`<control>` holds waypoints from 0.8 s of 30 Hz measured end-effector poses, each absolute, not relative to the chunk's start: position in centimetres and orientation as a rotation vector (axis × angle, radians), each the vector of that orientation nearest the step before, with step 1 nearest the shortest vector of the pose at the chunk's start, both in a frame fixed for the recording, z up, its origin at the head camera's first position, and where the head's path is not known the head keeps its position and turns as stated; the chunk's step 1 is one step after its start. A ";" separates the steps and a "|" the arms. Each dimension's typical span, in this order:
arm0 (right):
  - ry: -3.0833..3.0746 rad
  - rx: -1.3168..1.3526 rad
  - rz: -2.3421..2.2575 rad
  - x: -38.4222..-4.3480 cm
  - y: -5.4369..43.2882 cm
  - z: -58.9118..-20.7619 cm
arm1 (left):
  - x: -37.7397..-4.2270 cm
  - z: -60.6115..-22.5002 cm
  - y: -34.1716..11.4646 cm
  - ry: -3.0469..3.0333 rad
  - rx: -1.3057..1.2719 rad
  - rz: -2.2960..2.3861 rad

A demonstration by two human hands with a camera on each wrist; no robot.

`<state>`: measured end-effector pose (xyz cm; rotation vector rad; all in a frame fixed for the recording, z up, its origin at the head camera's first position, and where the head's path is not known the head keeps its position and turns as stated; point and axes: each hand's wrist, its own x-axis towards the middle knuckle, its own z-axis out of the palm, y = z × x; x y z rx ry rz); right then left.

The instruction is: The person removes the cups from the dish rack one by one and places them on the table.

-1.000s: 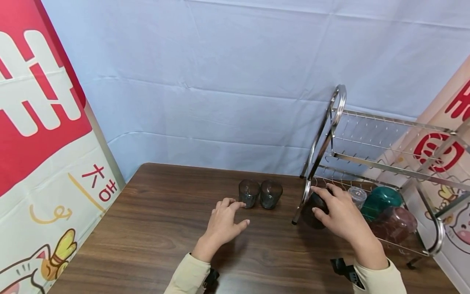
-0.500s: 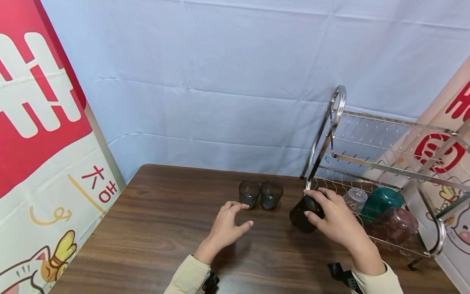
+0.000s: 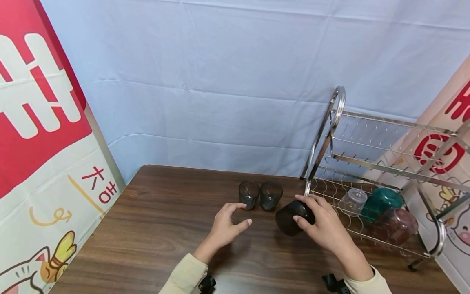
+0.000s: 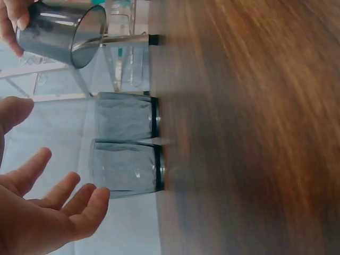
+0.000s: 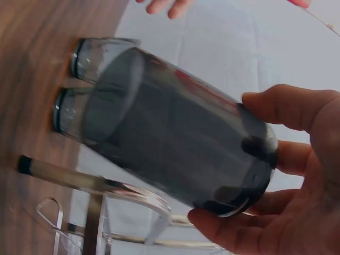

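Observation:
My right hand [image 3: 324, 220] grips a dark grey see-through glass [image 3: 291, 218] by its base end. The glass is tilted, its open mouth facing down and to the left, and in the left wrist view it hangs above the table. Two smaller grey glasses stand upright side by side: the left glass [image 3: 249, 195] and the right glass [image 3: 271, 196]. My left hand [image 3: 225, 226] holds nothing; its fingers are spread, with the fingertips near the left small glass. In the right wrist view the thumb and fingers [image 5: 287, 106] wrap the thick base of the tilted glass.
A two-tier metal dish rack [image 3: 385, 171] stands at the right. On its lower shelf lie a clear glass [image 3: 353, 201], a teal glass [image 3: 382, 203] and a pinkish glass [image 3: 394, 225]. The wooden table [image 3: 158, 220] ends at a pale cloth backdrop [image 3: 205, 90].
My right hand has drawn the dark glass out of the rack's lower shelf and moved it left, towards the two small glasses. The left hand has hardly moved.

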<state>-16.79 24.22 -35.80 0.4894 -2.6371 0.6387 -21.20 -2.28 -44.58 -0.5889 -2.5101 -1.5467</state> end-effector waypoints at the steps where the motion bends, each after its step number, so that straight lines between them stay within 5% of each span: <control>1: -2.621 0.485 0.654 -16.9 24.1 -36.0 | -21.3 -44.6 -2.3 -2.508 -0.583 -1.562; 24: -2.478 0.327 1.200 -18.6 24.0 -39.1 | -21.7 -43.9 -2.4 -2.164 -0.740 -2.119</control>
